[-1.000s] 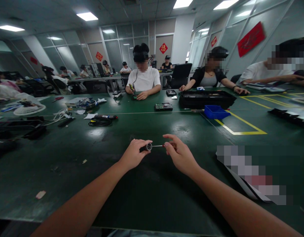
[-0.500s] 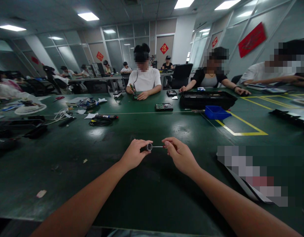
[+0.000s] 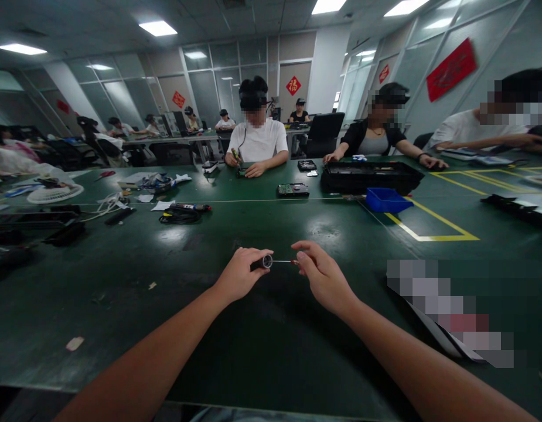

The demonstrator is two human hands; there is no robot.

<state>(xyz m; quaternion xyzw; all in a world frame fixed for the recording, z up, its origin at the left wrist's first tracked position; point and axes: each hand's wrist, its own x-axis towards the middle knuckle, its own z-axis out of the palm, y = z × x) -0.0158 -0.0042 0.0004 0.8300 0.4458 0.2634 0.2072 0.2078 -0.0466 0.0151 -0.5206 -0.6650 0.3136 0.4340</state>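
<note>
Near the middle of the head view, my left hand [image 3: 238, 276] is closed around a small dark cylinder [image 3: 266, 261] whose round, light-rimmed end faces me and to the right. What kind of part it is, I cannot make out. My right hand [image 3: 320, 271] grips a screwdriver [image 3: 283, 261] by its reddish handle, mostly covered by the fingers. The thin metal shaft points left, its tip at the cylinder's open end. Both hands are held above the green table [image 3: 271, 351].
Coiled black cable with a pen-like tool [image 3: 183, 213] lies ahead to the left. A hard drive [image 3: 292, 190], a blue bin [image 3: 387, 200] and a long black housing [image 3: 371, 176] are farther off. A blurred booklet [image 3: 446, 334] rests at the right. Co-workers sit across the table.
The right hand's index finger has lifted and spread away from the screwdriver handle, with the thumb still on it. My left hand and the cylinder stay nearly where they were.
</note>
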